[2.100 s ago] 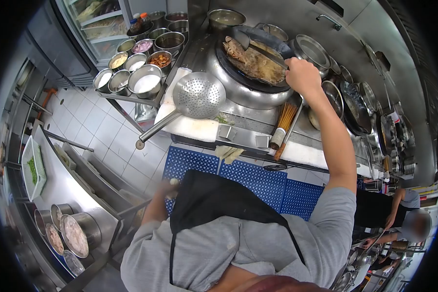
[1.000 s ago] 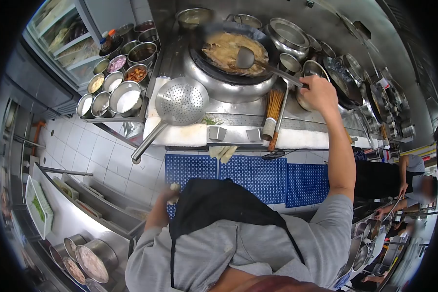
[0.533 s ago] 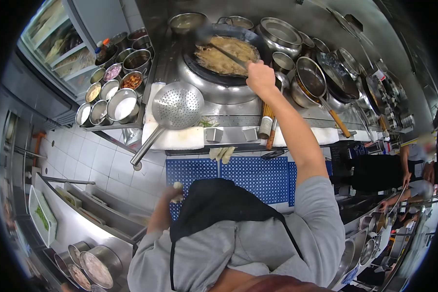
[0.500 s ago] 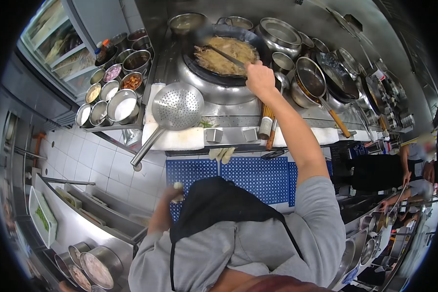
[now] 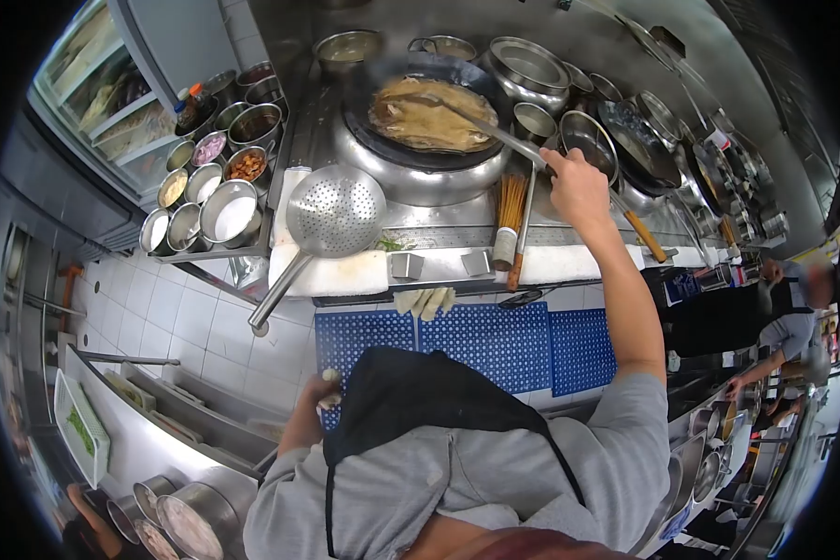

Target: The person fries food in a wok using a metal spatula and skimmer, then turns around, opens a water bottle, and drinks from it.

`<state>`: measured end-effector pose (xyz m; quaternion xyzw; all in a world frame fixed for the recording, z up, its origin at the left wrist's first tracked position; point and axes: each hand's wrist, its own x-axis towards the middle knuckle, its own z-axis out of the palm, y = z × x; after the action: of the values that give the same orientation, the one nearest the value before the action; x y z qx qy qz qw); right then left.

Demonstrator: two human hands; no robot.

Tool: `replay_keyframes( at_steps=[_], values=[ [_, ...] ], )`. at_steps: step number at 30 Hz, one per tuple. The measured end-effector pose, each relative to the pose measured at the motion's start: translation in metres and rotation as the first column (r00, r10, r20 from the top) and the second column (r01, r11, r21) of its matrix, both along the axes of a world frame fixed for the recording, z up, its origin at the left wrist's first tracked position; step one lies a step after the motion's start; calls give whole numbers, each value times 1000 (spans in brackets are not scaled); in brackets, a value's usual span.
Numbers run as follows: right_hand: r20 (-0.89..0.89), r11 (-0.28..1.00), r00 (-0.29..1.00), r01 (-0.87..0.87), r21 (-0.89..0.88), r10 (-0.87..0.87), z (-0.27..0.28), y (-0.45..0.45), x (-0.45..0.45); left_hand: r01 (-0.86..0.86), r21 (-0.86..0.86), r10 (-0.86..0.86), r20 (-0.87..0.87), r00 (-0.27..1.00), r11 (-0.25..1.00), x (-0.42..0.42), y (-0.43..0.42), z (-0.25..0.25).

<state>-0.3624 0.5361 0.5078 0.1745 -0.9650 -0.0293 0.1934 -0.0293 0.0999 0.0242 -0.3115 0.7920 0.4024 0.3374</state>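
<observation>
My right hand is wrapped round the grip of a long-handled cooking utensil. The tool's far end lies in the yellowish-brown bubbling food, so its head cannot be made out. A big black wok holds this food on a round steel burner. Low beside the black apron, my left hand is closed round a small whitish thing, partly hidden by the fingers. Left of the wok, a perforated strainer rests on a white towel. A bamboo brush lies near the stove's front edge.
Steel tubs of seasonings, including white powder, stand at the left. Several pots and a handled pan line the stove's right. Blue mats cover part of the floor. Another person stands at far right; another arm shows lower left.
My right hand has moved to the right and slightly down, drawing the utensil across the wok. The food is now flatter and more spread. A person's arm has appeared at lower left.
</observation>
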Motion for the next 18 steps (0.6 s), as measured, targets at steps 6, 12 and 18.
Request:
replay_keyframes(
  at_steps=[6, 12, 18],
  values=[
    [-30, 996, 997, 73, -46, -74, -17, -21, -49, 64, 15, -63, -35, 997, 998, -29, 15, 38],
    [-108, 995, 990, 98, 16, -95, -60, -88, -127, 145, -12, -145, -189, 971, 989, -44, 32, 63],
    [-58, 989, 998, -4, 149, 13, -57, -110, -141, -98, 26, 101, -145, 984, 995, 0, 23, -6]
  ],
)
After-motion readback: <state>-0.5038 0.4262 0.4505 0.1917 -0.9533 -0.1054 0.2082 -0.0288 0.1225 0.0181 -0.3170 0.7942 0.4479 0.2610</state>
